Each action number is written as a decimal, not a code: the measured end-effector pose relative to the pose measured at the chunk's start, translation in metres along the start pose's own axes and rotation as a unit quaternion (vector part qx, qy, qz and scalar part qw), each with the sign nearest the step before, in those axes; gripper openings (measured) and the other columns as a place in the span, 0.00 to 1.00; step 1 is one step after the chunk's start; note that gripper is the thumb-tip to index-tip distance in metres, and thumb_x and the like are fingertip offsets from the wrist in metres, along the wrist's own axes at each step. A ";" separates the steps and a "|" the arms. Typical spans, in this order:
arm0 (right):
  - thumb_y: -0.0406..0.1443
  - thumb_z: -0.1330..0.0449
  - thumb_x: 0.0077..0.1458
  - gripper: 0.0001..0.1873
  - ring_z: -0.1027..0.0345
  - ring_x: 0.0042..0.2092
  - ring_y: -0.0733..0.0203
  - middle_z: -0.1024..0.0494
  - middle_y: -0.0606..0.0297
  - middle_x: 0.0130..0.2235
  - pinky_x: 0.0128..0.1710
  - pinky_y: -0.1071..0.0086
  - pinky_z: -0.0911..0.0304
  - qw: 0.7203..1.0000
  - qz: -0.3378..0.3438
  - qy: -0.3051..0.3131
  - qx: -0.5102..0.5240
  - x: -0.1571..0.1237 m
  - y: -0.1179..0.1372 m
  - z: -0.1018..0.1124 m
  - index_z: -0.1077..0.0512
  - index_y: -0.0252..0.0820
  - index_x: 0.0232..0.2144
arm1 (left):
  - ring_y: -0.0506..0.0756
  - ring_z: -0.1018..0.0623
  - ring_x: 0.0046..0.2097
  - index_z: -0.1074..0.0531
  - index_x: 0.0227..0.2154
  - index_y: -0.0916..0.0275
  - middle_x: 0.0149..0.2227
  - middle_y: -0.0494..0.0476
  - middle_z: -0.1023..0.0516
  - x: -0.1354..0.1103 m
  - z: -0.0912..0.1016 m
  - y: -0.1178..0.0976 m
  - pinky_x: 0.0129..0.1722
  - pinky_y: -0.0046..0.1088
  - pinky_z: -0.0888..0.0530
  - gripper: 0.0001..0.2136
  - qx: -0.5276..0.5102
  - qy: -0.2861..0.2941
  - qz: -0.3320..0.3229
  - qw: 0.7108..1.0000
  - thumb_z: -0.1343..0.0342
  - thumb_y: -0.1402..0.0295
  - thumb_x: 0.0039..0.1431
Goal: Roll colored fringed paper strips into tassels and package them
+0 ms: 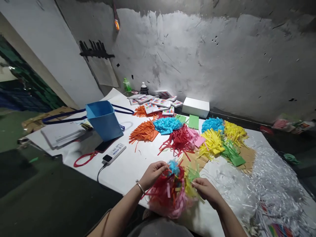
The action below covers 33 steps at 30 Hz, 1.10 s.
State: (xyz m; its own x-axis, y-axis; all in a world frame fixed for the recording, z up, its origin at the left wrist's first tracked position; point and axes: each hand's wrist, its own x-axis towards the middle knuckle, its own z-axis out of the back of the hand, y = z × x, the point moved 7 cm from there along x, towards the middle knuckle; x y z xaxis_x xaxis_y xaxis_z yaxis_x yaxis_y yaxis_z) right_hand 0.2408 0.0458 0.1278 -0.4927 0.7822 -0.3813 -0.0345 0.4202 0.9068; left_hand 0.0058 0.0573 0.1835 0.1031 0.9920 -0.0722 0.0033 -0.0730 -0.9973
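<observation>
A loose bundle of coloured paper tassels (170, 194) in red, pink, yellow, green and blue hangs in front of me at the table's near edge. Blurring hides whether a clear bag surrounds it. My left hand (156, 172) is closed in a pinch at the bundle's upper left, beside its blue part. On the right side, my right hand (206, 189) pinches the yellow-green strips. Just beyond lie fringed paper bunches: orange (143, 131), blue (168, 124), red (180, 140), yellow (212, 141) and green (232, 151).
A blue box (103, 120) with dark straps stands at the left, near a white power bank (115, 153) with a cable. Printed packets (158, 102) and a white box (196, 107) are at the back. Crinkled clear plastic (271, 177) covers the right side.
</observation>
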 end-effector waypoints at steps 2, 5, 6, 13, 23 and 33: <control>0.49 0.35 0.48 0.20 0.61 0.16 0.75 0.46 0.79 0.15 0.16 0.76 0.66 0.999 0.012 -0.003 0.052 0.000 0.003 0.004 0.32 0.39 0.26 | 0.48 0.34 0.24 0.28 0.26 0.65 0.22 0.49 0.30 0.000 0.004 0.000 0.25 0.23 0.37 0.17 -0.007 -0.028 0.022 0.999 0.41 0.53 0.50; 0.47 0.35 0.49 0.17 0.64 0.16 0.76 0.49 0.81 0.15 0.15 0.77 0.67 0.987 0.029 -0.018 0.158 0.000 0.011 0.013 0.33 0.40 0.28 | 0.45 0.43 0.20 0.30 0.26 0.65 0.18 0.44 0.37 0.000 0.006 0.007 0.20 0.21 0.46 0.18 -0.027 -0.062 0.065 0.996 0.41 0.51 0.48; 0.47 0.34 0.48 0.17 0.66 0.16 0.76 0.51 0.82 0.15 0.15 0.78 0.67 0.982 0.027 -0.021 0.188 0.000 0.012 0.015 0.33 0.40 0.28 | 0.45 0.45 0.19 0.30 0.26 0.65 0.17 0.43 0.39 0.000 0.005 0.010 0.19 0.21 0.48 0.19 -0.037 -0.071 0.074 0.994 0.40 0.51 0.47; 0.55 0.35 0.44 0.25 0.70 0.16 0.76 0.54 0.84 0.14 0.13 0.79 0.69 0.957 -0.059 -0.034 0.281 -0.001 -0.042 -0.038 0.33 0.41 0.31 | 0.49 0.33 0.24 0.31 0.26 0.64 0.22 0.49 0.30 -0.015 -0.048 0.054 0.25 0.23 0.37 0.18 0.004 -0.084 0.042 0.996 0.48 0.51 0.55; 0.65 0.49 0.45 0.34 0.50 0.19 0.68 0.44 0.75 0.16 0.20 0.73 0.51 0.982 -0.013 -0.182 -0.057 0.012 -0.112 -0.038 0.32 0.41 0.24 | 0.57 0.24 0.39 0.24 0.37 0.57 0.36 0.56 0.21 -0.067 -0.092 0.082 0.38 0.29 0.31 0.08 0.428 0.287 -0.041 0.856 0.45 0.67 0.55; 0.57 0.49 0.53 0.26 0.42 0.26 0.62 0.34 0.68 0.21 0.29 0.69 0.46 0.978 0.045 -0.145 -0.147 -0.028 -0.111 -0.035 0.39 0.44 0.19 | 0.56 0.31 0.39 0.26 0.30 0.57 0.31 0.50 0.20 -0.018 -0.160 0.071 0.39 0.34 0.40 0.07 0.462 0.426 -0.272 0.729 0.41 0.74 0.46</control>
State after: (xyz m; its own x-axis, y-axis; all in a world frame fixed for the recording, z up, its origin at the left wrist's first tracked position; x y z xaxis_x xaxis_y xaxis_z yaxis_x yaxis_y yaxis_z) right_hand 0.2274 -0.0385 0.0445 -0.2401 0.9253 -0.2934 -0.2706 0.2265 0.9357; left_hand 0.1636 0.0179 0.1158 0.9184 0.3951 -0.0226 -0.3554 0.7983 -0.4861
